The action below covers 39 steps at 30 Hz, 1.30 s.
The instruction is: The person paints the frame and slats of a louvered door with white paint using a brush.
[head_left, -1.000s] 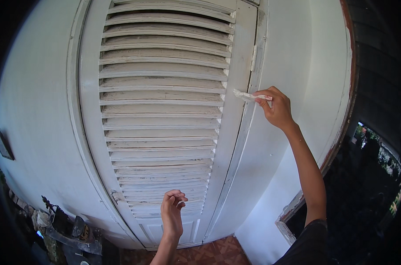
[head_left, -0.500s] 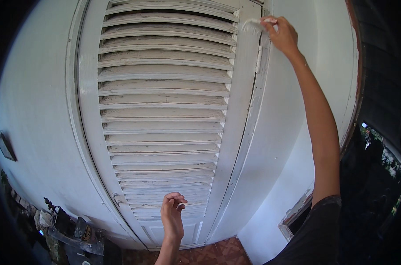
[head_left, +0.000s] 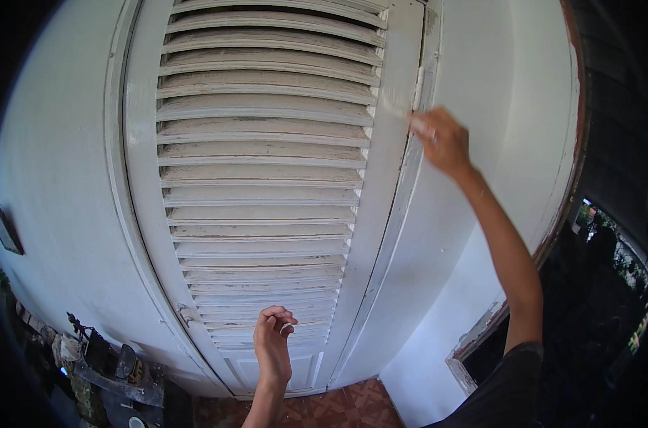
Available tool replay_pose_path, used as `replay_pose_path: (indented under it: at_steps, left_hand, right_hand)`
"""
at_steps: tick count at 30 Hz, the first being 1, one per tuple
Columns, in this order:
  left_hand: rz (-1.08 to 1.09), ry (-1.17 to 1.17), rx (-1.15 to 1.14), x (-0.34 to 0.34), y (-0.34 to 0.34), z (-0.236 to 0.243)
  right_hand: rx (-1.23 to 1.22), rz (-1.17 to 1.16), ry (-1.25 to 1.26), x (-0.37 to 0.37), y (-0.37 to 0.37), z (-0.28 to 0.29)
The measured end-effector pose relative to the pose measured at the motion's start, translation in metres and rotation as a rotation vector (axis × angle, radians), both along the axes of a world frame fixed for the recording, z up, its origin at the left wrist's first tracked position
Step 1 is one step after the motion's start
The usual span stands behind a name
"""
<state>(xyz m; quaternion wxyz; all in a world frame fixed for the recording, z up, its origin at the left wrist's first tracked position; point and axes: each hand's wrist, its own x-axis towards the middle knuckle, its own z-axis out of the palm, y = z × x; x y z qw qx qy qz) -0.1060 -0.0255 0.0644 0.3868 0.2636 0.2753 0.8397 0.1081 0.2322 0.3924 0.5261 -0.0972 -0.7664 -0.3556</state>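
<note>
A white louvred door (head_left: 263, 135) with worn, flaking slats fills the middle of the view. My right hand (head_left: 445, 140) is raised at the door's right edge, closed around a pale paintbrush (head_left: 396, 107). Motion smears the brush; its bristles are against or very close to the right upright (head_left: 401, 53) of the door frame, beside the slats. Lower down, my left hand (head_left: 273, 344) hovers in front of the bottom slats. Its fingers are loosely bent and apart from the thumb, and I see nothing held in it.
A hinge (head_left: 418, 87) and the jamb lie beside my right hand. White walls flank the door. A dark ledge (head_left: 135, 391) with cluttered objects stands at the lower left. Below is a red-brown tiled floor (head_left: 338, 409); a rough-edged opening (head_left: 484, 353) is at the lower right.
My right hand has moved down along the door's right upright with the paintbrush. My left hand has shifted slightly left, and the view has tilted a little.
</note>
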Motion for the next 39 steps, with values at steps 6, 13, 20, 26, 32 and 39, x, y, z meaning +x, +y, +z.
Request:
replay_pose_path:
  at_steps: [6, 13, 20, 26, 32, 39]
  left_hand:
    - [-0.049, 0.017, 0.003, 0.001, -0.001, -0.001]
    - [-0.073, -0.003, -0.002, 0.007, -0.002, -0.006]
    - [-0.061, -0.037, -0.017, 0.007, 0.002, -0.005]
    - [-0.032, -0.041, -0.019, 0.006, 0.0, -0.004]
    - [-0.044, -0.035, -0.027, 0.009, 0.0, -0.009]
    - [-0.121, -0.012, -0.066, 0.021, 0.009, -0.015]
  right_hand:
    - [-0.084, 0.01, -0.21, 0.01, -0.037, -0.092]
    - [-0.219, -0.013, -0.166, 0.009, -0.047, -0.069]
    - [0.008, -0.086, 0.126, -0.012, -0.002, 0.074]
    - [0.109, -0.124, 0.38, -0.028, 0.004, 0.159]
    - [0.125, -0.085, 0.342, -0.027, 0.009, 0.103]
    - [0.102, 0.019, -0.009, -0.006, 0.006, -0.061]
